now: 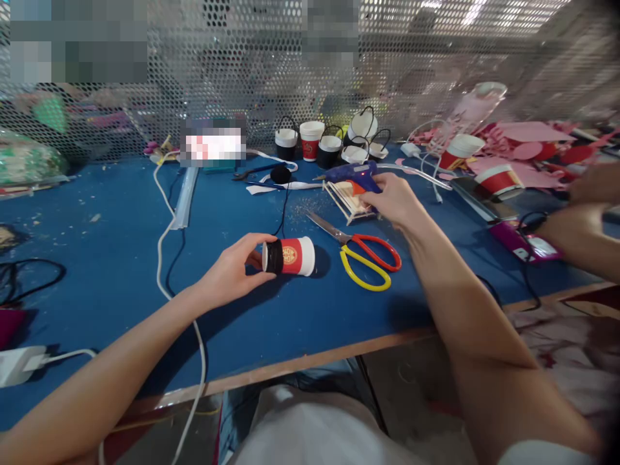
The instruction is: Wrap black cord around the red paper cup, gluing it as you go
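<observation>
My left hand (232, 271) is closed round the black bottom end of a small red, white and black paper cup (289, 256), held on its side just above the blue table (97, 258). My right hand (394, 201) grips the handle of a blue glue gun (351, 174), which rests over a small wooden stand (346, 200). Red and yellow scissors (365, 253) lie open between the two hands.
Several finished cups with black wire handles (334, 142) stand at the back by the perforated metal screen. Pink paper cut-outs and more cups (498, 177) pile up at right, where another person's arm (581, 226) reaches in. White and black cables (162, 258) cross the left side.
</observation>
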Demonstrator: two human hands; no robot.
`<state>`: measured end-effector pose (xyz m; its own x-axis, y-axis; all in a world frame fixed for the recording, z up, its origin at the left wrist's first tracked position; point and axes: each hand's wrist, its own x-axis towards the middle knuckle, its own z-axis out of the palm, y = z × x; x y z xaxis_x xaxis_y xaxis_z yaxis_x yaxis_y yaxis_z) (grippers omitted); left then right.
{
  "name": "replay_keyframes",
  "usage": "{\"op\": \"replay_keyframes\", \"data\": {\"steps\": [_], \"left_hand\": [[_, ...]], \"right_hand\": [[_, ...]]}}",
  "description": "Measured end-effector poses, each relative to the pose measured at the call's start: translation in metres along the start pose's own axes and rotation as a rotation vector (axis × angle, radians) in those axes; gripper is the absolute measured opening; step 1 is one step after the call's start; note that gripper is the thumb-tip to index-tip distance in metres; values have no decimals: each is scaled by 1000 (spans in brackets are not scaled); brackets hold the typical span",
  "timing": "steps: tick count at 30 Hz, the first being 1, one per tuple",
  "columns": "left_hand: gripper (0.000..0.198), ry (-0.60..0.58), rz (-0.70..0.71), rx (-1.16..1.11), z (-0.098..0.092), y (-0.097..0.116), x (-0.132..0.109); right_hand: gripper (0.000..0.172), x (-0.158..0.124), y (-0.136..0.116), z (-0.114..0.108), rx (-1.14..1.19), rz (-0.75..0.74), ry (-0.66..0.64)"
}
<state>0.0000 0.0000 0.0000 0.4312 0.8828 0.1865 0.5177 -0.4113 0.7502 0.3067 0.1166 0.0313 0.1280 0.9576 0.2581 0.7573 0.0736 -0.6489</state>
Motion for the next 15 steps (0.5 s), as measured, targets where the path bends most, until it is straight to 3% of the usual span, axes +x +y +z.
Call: {"op": "replay_keyframes", "data": {"steps": [2,5,10,15], "left_hand": [[54,15,19,5,0,-1,0],[53,29,52,2,-1,-3,0],[46,63,110,-26,0,-5,0],[47,91,103,-20,0,-8,1]], "right_hand": [[19,-10,-11,-6,171,-6,-133],[14,-26,-26,-14,399,-29,-325],[23,-51,-42,-16,493,-64,-392],[22,-72,-47,-6,578,-78,-547]]}}
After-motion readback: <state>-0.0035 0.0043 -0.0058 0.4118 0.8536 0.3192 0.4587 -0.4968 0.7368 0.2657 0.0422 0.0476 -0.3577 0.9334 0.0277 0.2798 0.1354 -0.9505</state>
